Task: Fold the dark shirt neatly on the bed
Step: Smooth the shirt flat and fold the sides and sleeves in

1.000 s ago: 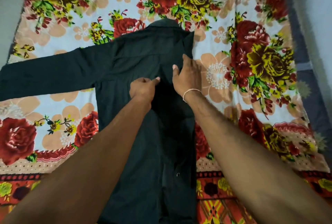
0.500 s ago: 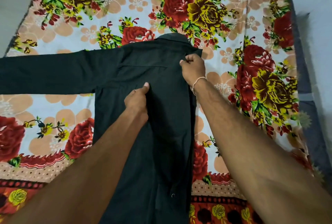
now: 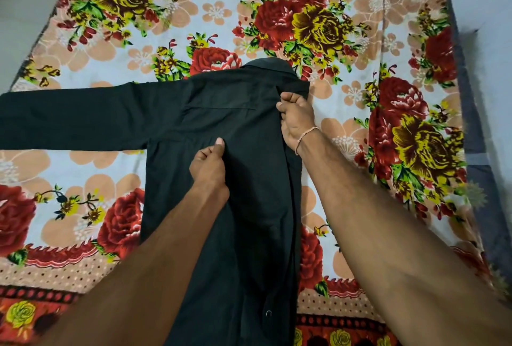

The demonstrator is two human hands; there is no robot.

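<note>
Midway through the side fold on the dark shirt [image 3: 210,112], lying back-up on the floral bedsheet [image 3: 360,40], left hand [image 3: 207,168] pinching mid-back fabric, right hand [image 3: 296,118] gripping the folded shoulder edge (left sleeve [image 3: 69,118] untouched), probably needs folding in next.

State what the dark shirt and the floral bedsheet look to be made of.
Dark shirt: woven cloth, probably cotton or a blend; matte, with soft creases and stitched seams. Floral bedsheet: thin printed fabric, likely cotton; flat, dull, lightly wrinkled.
</note>
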